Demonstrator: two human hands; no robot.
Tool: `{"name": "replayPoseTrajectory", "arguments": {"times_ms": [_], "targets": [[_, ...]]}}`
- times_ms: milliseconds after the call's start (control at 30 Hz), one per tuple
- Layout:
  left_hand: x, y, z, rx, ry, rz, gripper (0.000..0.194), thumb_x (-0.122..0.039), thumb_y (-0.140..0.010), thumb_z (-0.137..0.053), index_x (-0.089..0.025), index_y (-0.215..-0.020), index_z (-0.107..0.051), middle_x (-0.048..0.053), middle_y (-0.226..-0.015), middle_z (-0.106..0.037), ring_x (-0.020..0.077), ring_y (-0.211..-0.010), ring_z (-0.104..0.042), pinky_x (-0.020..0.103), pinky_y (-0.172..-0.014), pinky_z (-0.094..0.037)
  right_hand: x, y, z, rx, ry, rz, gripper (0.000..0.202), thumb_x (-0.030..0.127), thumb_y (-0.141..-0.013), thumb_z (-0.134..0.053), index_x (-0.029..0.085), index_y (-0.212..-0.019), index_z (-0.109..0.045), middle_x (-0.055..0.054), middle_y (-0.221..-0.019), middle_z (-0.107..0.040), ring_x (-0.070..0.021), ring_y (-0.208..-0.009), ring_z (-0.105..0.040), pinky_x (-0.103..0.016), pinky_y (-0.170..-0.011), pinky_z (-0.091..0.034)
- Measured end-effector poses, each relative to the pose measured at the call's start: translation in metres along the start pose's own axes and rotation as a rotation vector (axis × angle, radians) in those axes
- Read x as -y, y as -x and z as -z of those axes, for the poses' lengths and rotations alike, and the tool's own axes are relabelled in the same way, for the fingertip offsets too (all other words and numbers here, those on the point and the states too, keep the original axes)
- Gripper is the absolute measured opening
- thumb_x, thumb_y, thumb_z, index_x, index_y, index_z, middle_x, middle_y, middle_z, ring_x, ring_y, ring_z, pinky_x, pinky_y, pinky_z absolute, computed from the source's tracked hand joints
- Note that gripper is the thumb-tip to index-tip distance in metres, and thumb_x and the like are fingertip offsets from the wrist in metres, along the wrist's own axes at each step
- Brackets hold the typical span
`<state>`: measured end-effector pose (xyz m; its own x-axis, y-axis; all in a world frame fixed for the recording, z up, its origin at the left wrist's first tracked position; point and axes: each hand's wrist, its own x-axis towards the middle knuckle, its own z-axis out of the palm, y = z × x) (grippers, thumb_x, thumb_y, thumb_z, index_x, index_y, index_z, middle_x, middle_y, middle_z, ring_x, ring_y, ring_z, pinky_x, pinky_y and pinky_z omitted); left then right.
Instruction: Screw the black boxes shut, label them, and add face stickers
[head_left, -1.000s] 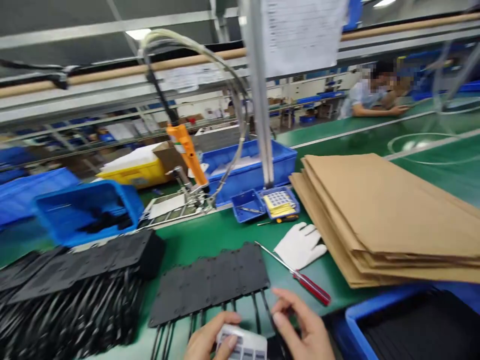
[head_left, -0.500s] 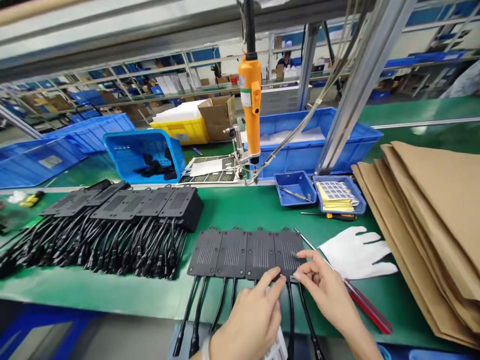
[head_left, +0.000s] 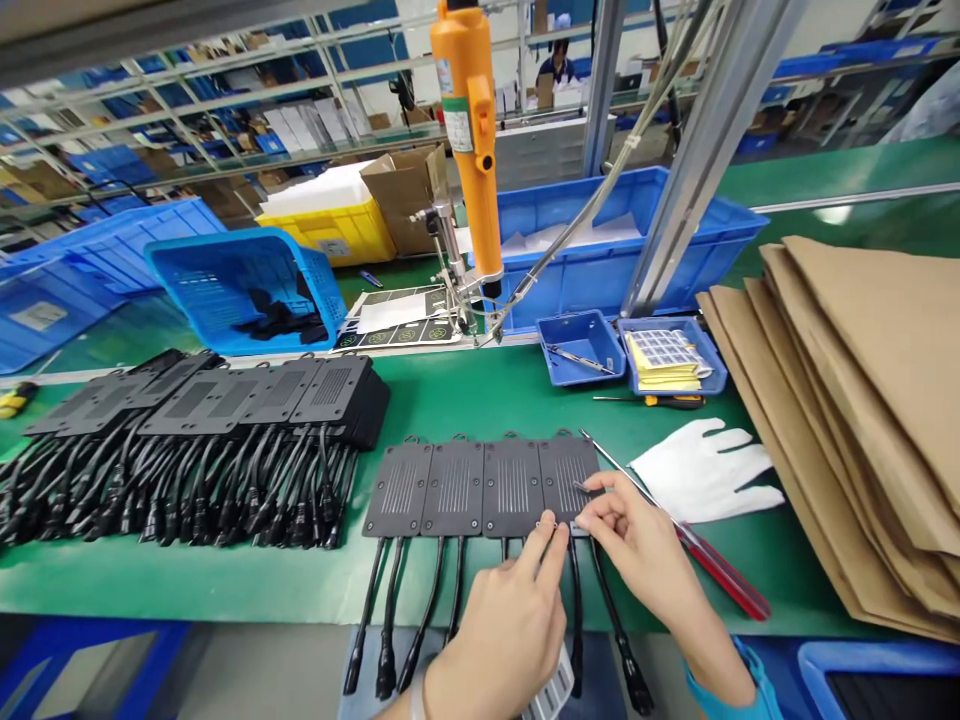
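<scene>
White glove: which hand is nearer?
Right. The right hand is to the glove's left, just across the red screwdriver; the left hand is farther left, beyond the right.

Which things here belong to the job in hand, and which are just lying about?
Seemingly in the job:
row of four black boxes, left hand and right hand at its right end
white gridded sheet under left hand

Seemingly lying about:
white glove
red-handled tool
brown cardboard

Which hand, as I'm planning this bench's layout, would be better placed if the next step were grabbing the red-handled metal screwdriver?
Probably the right hand: it is beside the red-handled metal screwdriver. The left hand is farther off, with the right hand between.
</scene>
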<state>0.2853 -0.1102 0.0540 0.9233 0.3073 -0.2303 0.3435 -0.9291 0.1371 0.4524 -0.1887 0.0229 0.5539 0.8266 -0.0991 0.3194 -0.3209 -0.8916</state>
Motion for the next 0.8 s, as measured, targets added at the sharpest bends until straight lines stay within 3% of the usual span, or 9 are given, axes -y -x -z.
{"name": "replayPoseTrajectory", "arguments": {"times_ms": [200, 433, 667, 800], "targets": [[0.0000, 0.0016, -0.0010, 0.003, 0.015, -0.003, 0.066, -0.010, -0.088, -0.037, -0.013, -0.154, -0.031, 0.019, -0.158, -0.034, 0.0228, -0.073, -0.073, 0.040, -0.060, -0.063, 0.0005, 0.0014, 0.0000, -0.013, 0.000, 0.016, 0.022, 0.032, -0.086, -0.055, 0.024, -0.106, -0.053, 0.002, -0.074, -0.068, -0.0155, -0.065, -0.063, -0.027, -0.062, -0.045], [-0.0021, -0.0008, 0.0014, 0.037, -0.035, -0.010, 0.071, -0.010, -0.084, -0.046, -0.022, -0.153, -0.034, 0.022, -0.157, -0.035, 0.0217, -0.073, -0.073, 0.037, -0.062, -0.062, -0.0006, 0.0011, -0.0011, -0.014, -0.017, 0.032, 0.022, 0.031, -0.086, -0.054, 0.023, -0.107, -0.053, 0.001, -0.076, -0.070, -0.0159, -0.066, -0.064, -0.027, -0.059, -0.046], [-0.0085, -0.0019, 0.0012, 0.027, -0.110, -0.018, 0.071, -0.009, -0.082, -0.049, -0.017, -0.152, -0.036, 0.026, -0.152, -0.040, 0.0225, -0.069, -0.072, 0.036, -0.056, -0.061, 0.0011, 0.0026, 0.0029, -0.011, -0.008, 0.021, 0.029, 0.034, -0.087, -0.055, 0.024, -0.114, -0.055, 0.001, -0.079, -0.071, -0.0153, -0.065, -0.065, -0.027, -0.059, -0.049], [-0.0079, -0.0029, -0.0002, 0.005, -0.060, -0.011, 0.071, -0.010, -0.083, -0.049, -0.019, -0.152, -0.036, 0.025, -0.155, -0.037, 0.0238, -0.071, -0.073, 0.039, -0.058, -0.062, -0.0012, 0.0058, 0.0039, -0.109, -0.022, 0.042, 0.033, 0.040, -0.092, -0.049, 0.023, -0.121, -0.054, -0.004, -0.095, -0.074, -0.0163, -0.081, -0.070, -0.028, -0.068, -0.053]]}}
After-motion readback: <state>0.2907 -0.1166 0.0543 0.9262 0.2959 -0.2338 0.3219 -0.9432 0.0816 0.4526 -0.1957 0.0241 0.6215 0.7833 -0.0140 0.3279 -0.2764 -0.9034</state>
